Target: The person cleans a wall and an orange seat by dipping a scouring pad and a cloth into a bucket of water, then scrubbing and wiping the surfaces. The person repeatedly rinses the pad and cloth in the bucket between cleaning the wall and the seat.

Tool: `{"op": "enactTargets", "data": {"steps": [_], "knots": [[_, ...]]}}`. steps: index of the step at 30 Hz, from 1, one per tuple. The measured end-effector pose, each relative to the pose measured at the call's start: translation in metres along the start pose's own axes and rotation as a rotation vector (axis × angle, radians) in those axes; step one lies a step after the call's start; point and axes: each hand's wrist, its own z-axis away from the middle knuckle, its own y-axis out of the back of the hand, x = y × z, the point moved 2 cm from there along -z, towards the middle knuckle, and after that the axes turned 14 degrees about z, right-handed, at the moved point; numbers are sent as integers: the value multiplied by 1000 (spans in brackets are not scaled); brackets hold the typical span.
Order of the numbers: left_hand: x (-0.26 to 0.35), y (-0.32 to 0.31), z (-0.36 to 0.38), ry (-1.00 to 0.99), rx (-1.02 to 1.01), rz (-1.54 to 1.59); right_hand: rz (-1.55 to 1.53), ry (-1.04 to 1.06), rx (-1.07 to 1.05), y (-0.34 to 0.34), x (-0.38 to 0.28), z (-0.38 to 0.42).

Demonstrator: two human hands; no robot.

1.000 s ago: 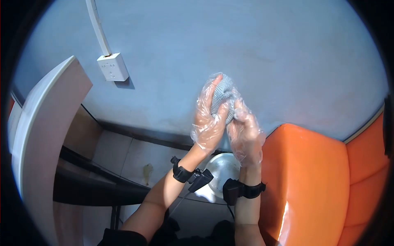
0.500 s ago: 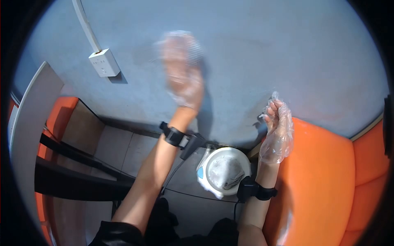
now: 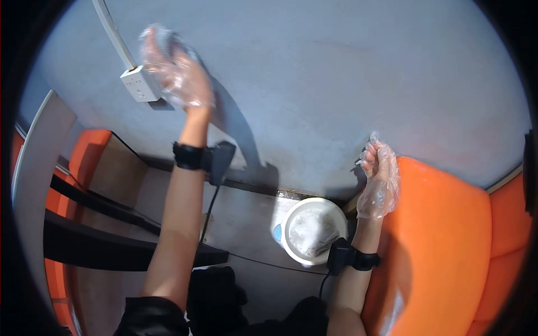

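Observation:
My left hand (image 3: 178,73), in a clear plastic glove, is up against the blue-grey wall (image 3: 314,84), just right of a white socket box (image 3: 140,84). Its fingers are bent round something greyish that the glove and glare blur. My right hand (image 3: 379,176) wears a similar loose glove. Its fingers are curled together with nothing visible in them, beside the wall and above the near corner of an orange seat (image 3: 443,241). A round white bucket (image 3: 286,238) on the floor, between my forearms, holds foamy water and something greyish.
On the left are a pale tabletop edge (image 3: 42,145), black table legs (image 3: 95,243) and another orange seat (image 3: 89,151). White conduit (image 3: 114,35) runs up the wall from the socket box. Black cables (image 3: 269,266) hang from the wrist devices and cross the floor.
My left hand has moved left and a little up across the wall, to the socket box. My right hand has stayed almost in place, still curled.

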Motion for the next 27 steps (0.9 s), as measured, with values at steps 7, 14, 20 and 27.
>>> {"op": "enactTargets", "data": {"steps": [7,14,20,27], "knots": [[43,-37,70,-379,-394,41,-13,-83,-143,-34,14,9],[32,-19,136,-539,-791,156,151,-30,-466,-50,49,24],[-6,-8,-3,-306,-214,191,246,-49,-424,-35,36,15],[-19,10,8,-137,-172,-49,164,-134,-279,-39,22,18]]}}
